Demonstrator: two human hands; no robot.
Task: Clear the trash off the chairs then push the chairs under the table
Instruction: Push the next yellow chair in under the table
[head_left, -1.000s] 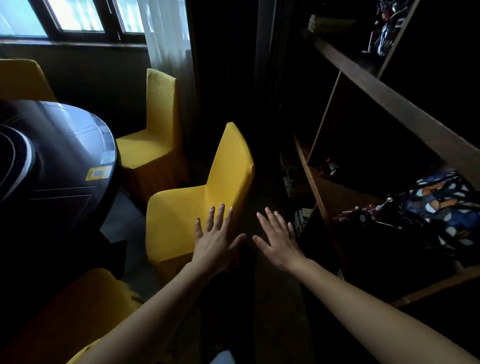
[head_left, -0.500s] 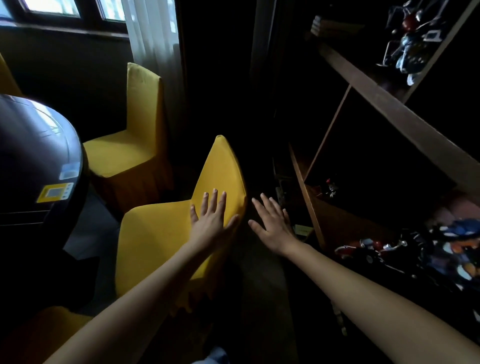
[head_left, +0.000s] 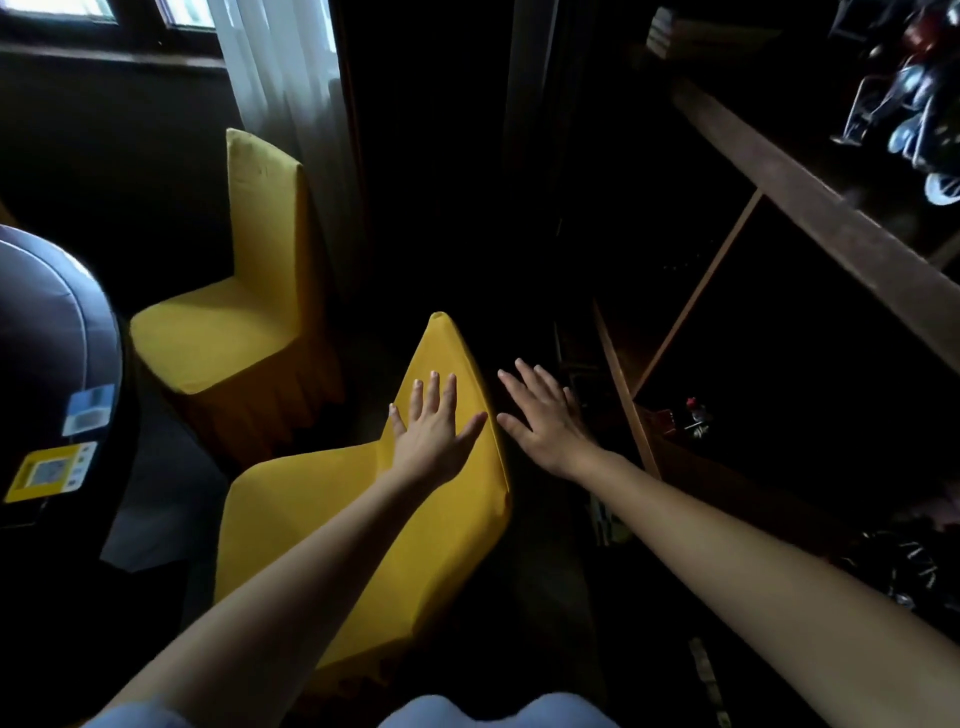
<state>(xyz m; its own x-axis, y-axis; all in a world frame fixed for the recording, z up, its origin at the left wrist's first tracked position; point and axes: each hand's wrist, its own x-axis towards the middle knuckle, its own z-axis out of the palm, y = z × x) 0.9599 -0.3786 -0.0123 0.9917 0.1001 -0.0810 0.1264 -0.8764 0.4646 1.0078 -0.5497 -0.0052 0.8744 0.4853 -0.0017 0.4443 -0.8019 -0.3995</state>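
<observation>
A yellow-covered chair (head_left: 311, 519) stands right in front of me, its backrest rising toward the right. My left hand (head_left: 434, 434) is spread flat over the front of that backrest, fingers straight. My right hand (head_left: 545, 421) hovers open just past the backrest's right edge, over the dark floor. A second yellow chair (head_left: 228, 332) stands behind it near the curtain, seat bare. The dark round table (head_left: 47, 332) fills the left edge. No trash shows on either seat.
A wooden shelf unit (head_left: 810, 171) with toy models runs along the right side, close to the near chair. A white curtain (head_left: 280, 67) hangs below the window at the back. The strip of floor between chair and shelf is narrow and dark.
The view has swung right and closer, so the table slid left. Both hands reached farther forward; my left hand went from the seat's rear edge up onto the backrest.
</observation>
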